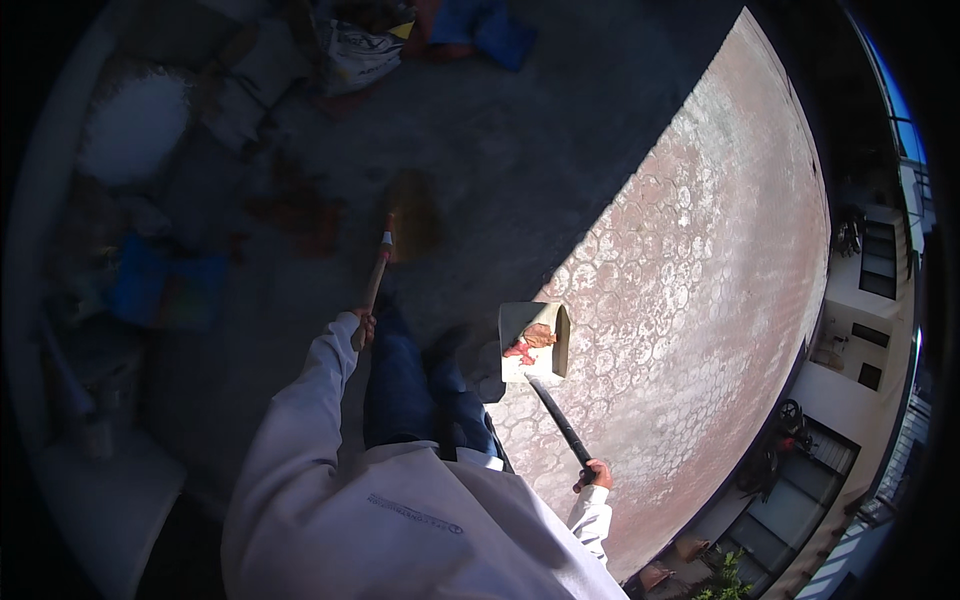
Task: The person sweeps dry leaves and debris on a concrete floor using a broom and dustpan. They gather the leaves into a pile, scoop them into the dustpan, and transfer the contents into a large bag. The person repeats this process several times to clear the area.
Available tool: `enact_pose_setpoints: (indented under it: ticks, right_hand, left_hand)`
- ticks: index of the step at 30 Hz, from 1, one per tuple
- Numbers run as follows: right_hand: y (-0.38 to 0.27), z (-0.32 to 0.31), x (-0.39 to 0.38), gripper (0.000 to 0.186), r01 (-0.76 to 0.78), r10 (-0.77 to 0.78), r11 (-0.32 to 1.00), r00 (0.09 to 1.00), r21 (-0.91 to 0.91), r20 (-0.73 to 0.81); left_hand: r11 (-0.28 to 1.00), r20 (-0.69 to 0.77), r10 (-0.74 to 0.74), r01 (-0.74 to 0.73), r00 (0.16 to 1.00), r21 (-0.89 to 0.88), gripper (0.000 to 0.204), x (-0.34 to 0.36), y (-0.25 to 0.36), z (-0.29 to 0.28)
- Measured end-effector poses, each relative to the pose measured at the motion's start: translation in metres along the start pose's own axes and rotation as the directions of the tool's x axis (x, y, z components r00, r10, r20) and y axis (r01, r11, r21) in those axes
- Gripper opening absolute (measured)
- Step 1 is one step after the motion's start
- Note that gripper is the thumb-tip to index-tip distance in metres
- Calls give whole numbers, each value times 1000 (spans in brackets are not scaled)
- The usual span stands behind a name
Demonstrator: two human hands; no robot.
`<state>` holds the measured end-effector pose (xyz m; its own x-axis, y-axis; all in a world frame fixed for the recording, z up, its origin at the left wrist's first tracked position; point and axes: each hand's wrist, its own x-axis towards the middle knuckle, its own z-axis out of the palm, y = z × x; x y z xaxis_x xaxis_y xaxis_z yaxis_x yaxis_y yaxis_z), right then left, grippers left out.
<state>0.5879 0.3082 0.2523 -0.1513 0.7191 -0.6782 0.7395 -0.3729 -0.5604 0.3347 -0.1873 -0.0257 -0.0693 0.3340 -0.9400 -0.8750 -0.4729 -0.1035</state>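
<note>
My left hand (364, 326) is closed round a wooden broom handle (380, 262); the broom head (410, 220) points forward over the shaded floor, its bristles dim and brownish. My right hand (592, 475) grips the black handle (560, 420) of a pale dustpan (559, 340), held at the edge between shade and sunlight. In the dustpan lie a dry brown leaf (538, 335) and some red scraps (518, 352). My jeans-clad legs show between the two tools.
Sunlit hexagon pavers (680, 300) fill the right. In the shade lie a printed white sack (360, 50) and blue items (500, 40), (165, 280). A pale ledge (100, 500) is at lower left. Parked motorbikes (785, 440) and plants (725, 575) line a building at the far right.
</note>
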Motion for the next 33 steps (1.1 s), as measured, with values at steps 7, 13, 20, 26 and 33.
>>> enact_pose_setpoints:
  ticks: [7, 13, 20, 26, 33]
  right_hand:
    - [3, 7, 31, 19, 60, -64, 998, 990, 33, 128]
    - [-8, 5, 58, 18, 54, -54, 999, 975, 4, 216]
    - [-38, 22, 49, 17, 96, -83, 994, 971, -46, 224]
    - [-54, 41, 25, 19, 193, -168, 976, 963, -103, 209]
    - [-66, 74, 31, 20, 412, -373, 906, 886, -101, 275]
  left_hand:
    - [975, -159, 218, -220, 963, 5, 31, -99, -49, -28]
    - [970, -156, 218, -195, 963, 148, 22, -155, -103, 4]
    - [984, 58, -98, 88, 994, 155, 19, -79, -117, 45]
    - [955, 65, -265, 252, 962, 158, 15, 25, -87, 58]
    - [936, -121, 76, -29, 990, 350, 14, -18, -18, -66]
